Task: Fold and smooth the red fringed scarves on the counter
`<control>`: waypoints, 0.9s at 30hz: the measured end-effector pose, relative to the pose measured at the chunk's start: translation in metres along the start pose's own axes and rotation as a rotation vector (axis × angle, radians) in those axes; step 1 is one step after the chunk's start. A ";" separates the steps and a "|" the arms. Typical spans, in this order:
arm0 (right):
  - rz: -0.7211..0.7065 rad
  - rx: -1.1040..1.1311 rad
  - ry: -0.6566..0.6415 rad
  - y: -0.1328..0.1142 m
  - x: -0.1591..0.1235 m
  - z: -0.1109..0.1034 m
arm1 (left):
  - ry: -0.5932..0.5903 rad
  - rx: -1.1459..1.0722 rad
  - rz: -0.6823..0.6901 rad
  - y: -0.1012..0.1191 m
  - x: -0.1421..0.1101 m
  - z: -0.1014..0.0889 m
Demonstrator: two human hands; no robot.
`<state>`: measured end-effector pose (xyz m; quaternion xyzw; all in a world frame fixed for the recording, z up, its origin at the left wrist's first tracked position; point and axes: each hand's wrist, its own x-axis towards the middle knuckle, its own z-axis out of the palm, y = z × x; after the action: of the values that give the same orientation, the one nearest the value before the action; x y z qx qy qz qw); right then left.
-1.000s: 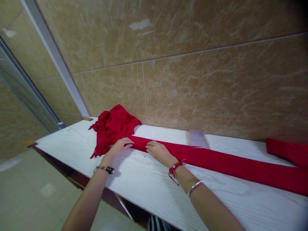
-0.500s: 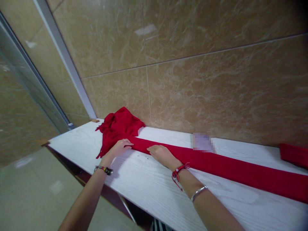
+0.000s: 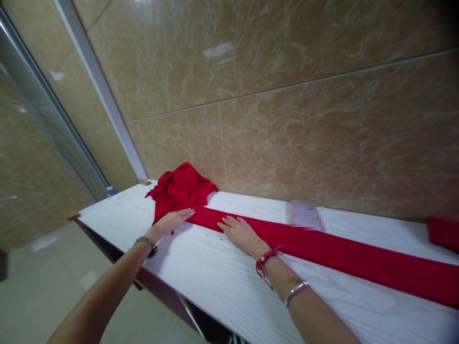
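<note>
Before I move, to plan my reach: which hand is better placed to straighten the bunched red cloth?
Probably the left hand: it lies nearer the bunched cloth; the right hand is farther along the flat strip.

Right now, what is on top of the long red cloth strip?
The left hand and right hand lie over the red cloth strip, near the bunched fabric. Patches beneath them are covered, so unseen.

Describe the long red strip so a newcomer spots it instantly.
Against the marbled wall stands a white table. Lengthwise on it, with the left hand and right hand on its left part, runs the red strip, leaving the picture at right. It lies long and flat, whereas the red cloth at its left end is bunched up.
</note>
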<state>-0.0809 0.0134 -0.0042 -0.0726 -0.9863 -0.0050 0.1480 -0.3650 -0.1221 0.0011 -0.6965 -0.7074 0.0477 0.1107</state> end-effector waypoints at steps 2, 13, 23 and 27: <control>-0.007 0.028 -0.005 0.001 0.000 0.001 | -0.016 -0.014 0.005 -0.003 0.001 0.000; 0.027 0.092 -0.023 0.001 -0.003 0.000 | -0.107 0.069 -0.057 0.002 0.000 -0.022; 0.096 0.084 -0.070 0.001 -0.005 0.002 | 0.083 -0.033 -0.107 0.064 0.051 -0.012; 0.089 0.091 -0.080 0.001 -0.004 0.002 | 0.040 -0.051 -0.158 0.058 0.043 0.003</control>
<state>-0.0774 0.0141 -0.0079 -0.1096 -0.9865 0.0492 0.1115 -0.3096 -0.0779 -0.0111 -0.6418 -0.7588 0.0072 0.1104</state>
